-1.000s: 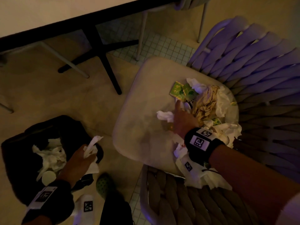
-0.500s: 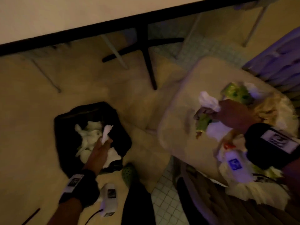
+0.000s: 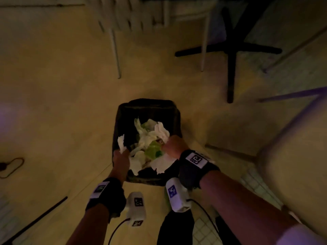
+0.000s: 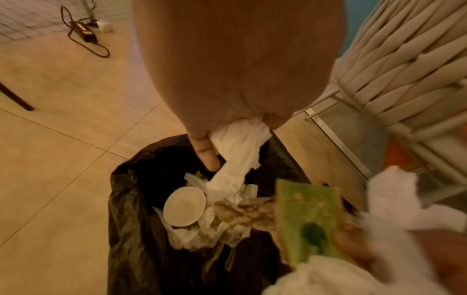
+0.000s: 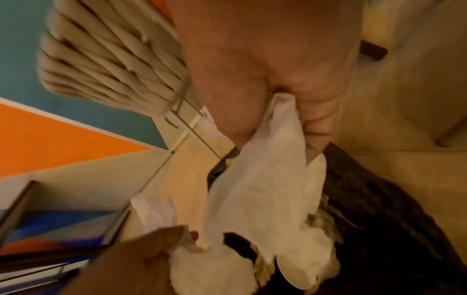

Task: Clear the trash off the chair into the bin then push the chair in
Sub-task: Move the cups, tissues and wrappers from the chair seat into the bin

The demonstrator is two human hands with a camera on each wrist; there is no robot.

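The black-bagged bin (image 3: 123, 117) stands on the floor in the middle of the head view, holding white napkins and a white cup (image 4: 184, 208). My left hand (image 3: 122, 152) is at the bin's near left rim and pinches a white napkin (image 4: 237, 147) that hangs into the bin. Over the near right rim, my right hand (image 3: 169, 144) grips a bunch of white napkins (image 5: 265, 179) and a green wrapper (image 4: 308, 219). Only a corner of the chair's beige seat (image 3: 292, 165) shows at the right edge; the trash on it is out of view.
A table's black cross base (image 3: 231, 50) and another chair's pale legs (image 3: 115, 50) stand beyond the bin. A cable (image 3: 10, 167) lies on the floor at left, a dark rod (image 3: 35, 220) at lower left. The woven chair back (image 4: 404, 59) is right of the bin.
My right hand has lifted a bunch of napkins and a green wrapper off the chair seat and carried it left over the bin. The head view swung left. My left hand still holds its napkin.
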